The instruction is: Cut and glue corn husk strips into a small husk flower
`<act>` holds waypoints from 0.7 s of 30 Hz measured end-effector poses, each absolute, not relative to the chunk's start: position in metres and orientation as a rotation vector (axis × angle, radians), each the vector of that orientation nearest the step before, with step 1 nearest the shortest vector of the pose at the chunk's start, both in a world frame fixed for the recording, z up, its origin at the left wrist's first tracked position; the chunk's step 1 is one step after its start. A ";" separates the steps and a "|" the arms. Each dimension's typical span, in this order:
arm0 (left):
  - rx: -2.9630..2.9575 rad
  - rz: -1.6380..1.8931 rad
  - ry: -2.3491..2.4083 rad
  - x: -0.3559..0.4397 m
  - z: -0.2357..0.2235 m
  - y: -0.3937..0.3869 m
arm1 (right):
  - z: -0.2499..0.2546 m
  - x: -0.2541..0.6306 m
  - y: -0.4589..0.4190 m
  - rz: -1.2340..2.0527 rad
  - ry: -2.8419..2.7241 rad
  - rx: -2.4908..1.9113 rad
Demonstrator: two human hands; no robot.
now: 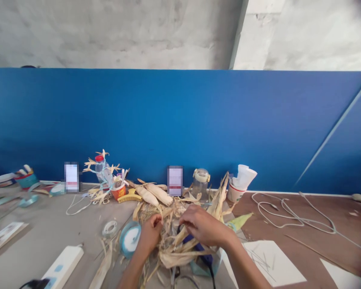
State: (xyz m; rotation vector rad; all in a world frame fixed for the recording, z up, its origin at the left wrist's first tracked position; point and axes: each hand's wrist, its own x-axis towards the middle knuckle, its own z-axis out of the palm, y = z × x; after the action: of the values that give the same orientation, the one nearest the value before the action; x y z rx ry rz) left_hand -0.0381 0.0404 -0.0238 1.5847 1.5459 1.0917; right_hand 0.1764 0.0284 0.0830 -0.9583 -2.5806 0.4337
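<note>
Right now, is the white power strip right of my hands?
No, the white power strip lies left of your left hand.

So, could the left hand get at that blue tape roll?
Probably yes: the blue tape roll lies just beside the left hand, its top mostly in view, though the hand would have to turn from the dry husks.

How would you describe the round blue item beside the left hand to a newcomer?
Below the blue partition is a grey table. Just left of the left hand lies the round blue item, white-centred, larger than the white roll nearby.
</note>
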 end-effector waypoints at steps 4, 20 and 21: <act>1.697 1.010 1.581 -0.035 -0.023 0.039 | 0.092 0.180 0.023 0.444 -2.588 -0.953; 1.871 0.858 1.753 -0.031 -0.020 0.033 | 0.120 0.188 -0.005 0.617 -2.616 -0.745; 1.826 0.880 1.751 -0.031 -0.019 0.033 | 0.118 0.186 -0.004 0.627 -2.618 -0.737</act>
State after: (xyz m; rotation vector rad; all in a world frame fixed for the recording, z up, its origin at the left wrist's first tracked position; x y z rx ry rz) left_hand -0.0314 0.0334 -0.0195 1.8262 1.7509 0.8796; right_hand 0.1860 -0.0044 0.1183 -0.7372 -2.6175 0.6271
